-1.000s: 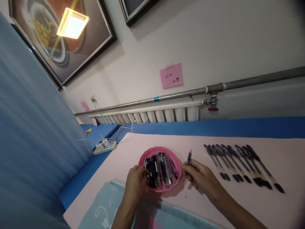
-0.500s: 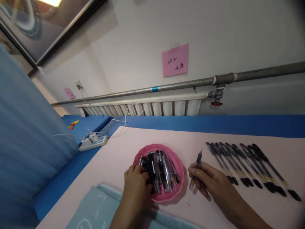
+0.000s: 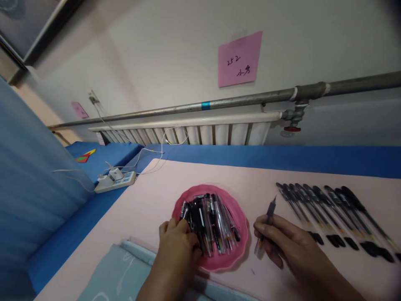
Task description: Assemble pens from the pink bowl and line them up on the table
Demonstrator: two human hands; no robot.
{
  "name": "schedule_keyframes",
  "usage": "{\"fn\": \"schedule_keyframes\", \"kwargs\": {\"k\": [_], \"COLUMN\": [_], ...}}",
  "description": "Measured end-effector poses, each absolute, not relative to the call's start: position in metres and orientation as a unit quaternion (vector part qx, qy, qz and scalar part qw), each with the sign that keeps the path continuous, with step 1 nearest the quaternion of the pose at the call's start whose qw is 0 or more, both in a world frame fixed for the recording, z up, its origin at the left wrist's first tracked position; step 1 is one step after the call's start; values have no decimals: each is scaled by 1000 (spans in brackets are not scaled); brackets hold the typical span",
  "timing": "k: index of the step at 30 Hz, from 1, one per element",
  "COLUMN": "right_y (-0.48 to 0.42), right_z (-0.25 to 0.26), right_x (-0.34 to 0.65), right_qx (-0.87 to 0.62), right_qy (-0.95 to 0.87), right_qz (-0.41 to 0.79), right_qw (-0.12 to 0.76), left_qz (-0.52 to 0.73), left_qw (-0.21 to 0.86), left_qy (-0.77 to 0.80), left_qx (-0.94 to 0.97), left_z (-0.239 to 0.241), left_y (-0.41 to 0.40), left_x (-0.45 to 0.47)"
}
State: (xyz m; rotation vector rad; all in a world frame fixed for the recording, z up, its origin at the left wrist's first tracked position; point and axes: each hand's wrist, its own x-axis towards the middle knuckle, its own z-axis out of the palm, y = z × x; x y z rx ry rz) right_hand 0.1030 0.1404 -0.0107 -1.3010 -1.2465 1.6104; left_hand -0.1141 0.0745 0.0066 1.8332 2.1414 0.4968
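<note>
A pink dish (image 3: pixel 241 215) on the pink table cover holds a heap of several pens and pen parts (image 3: pixel 212 221). My left hand (image 3: pixel 178 250) rests on the dish's near left side, fingers curled into the heap; what they grip is hidden. My right hand (image 3: pixel 290 241), just right of the dish, is closed on a single pen (image 3: pixel 267 221) with its tip pointing away from me. To the right lies a row of several black capped pens (image 3: pixel 332 211).
A pale blue cloth (image 3: pixel 115 276) lies at the near edge. A white power strip (image 3: pixel 114 182) with cables sits on the blue surface at left. A radiator (image 3: pixel 200 134) and a steel pipe (image 3: pixel 250 99) run along the wall under a pink note (image 3: pixel 239 59).
The view has tilted down, so the framed pictures have left the top. My right hand has shifted right with its pen, away from the dish. My left hand stays in the heap.
</note>
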Motion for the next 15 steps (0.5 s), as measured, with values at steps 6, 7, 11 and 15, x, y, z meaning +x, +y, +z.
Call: {"fn": "schedule_keyframes", "kwargs": {"k": [6, 7, 11, 15], "right_y": [143, 143, 143, 144], "right_z": [-6, -3, 9, 13], "right_x": [104, 105, 106, 105], "right_qx": [-500, -499, -486, -464], "right_qy": [-484, -486, -487, -481], "right_qz": [621, 617, 607, 613], "right_qw": [361, 366, 398, 422], "left_qz": [110, 86, -27, 82], "left_qw": [85, 84, 125, 179], "left_qy": [742, 739, 726, 776], "left_qx": [656, 663, 676, 599], "left_z": [11, 15, 42, 64], "left_y": [88, 91, 92, 76], "left_x": [-103, -100, -98, -103]}}
